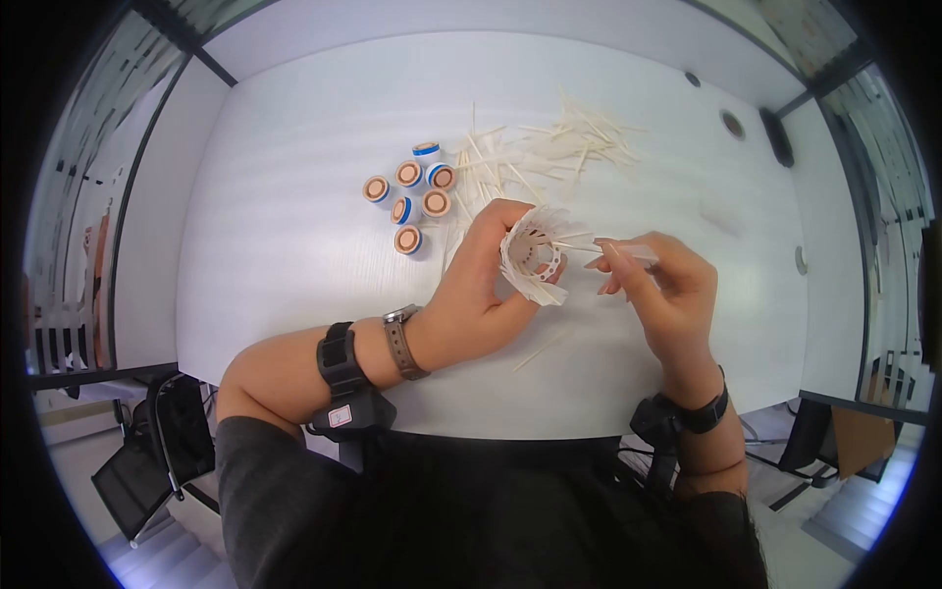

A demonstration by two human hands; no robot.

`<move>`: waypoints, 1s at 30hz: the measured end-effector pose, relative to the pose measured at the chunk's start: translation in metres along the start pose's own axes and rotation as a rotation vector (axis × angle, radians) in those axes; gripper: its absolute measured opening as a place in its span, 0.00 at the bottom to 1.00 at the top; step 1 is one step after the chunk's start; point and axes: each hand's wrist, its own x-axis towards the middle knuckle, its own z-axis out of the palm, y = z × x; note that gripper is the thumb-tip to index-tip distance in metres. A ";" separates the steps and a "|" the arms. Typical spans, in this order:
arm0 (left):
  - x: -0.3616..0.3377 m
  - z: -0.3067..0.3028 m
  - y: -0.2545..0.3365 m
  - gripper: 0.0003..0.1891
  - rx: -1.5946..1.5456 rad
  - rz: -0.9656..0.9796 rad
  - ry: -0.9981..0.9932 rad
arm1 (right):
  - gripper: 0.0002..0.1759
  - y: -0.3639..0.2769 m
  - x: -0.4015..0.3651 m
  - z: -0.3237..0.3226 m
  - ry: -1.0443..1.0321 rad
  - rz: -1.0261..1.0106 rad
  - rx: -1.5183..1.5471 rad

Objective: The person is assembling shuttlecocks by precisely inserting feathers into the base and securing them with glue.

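My left hand (pixel 471 294) is wrapped round a white shuttlecock skirt (pixel 543 286), its wide end tipped up toward me. Inside the skirt a ring with small holes shows, with white feathers standing around the rim. My right hand (pixel 677 285), just to the right, pinches a white feather (pixel 640 254) between thumb and fingers. The thin shaft points left into the mouth of the skirt. The fingertips of my left hand are partly hidden behind the skirt.
Several short round pieces (pixel 437 203) with tan tops and blue bands stand on the white table (pixel 285 285), left of my hands. Loose white feathers (pixel 584 137) lie scattered beyond. One thin shaft (pixel 540 348) lies nearer me. Low partitions border the table.
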 end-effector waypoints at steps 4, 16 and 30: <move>0.003 0.004 0.002 0.25 0.107 0.049 0.046 | 0.05 0.002 -0.004 -0.003 0.029 -0.033 -0.003; 0.009 -0.006 0.003 0.23 0.231 0.186 0.154 | 0.05 0.000 0.002 0.004 0.031 -0.263 -0.268; 0.008 -0.001 0.003 0.22 0.148 0.105 0.163 | 0.07 -0.002 0.000 0.007 0.033 -0.410 -0.349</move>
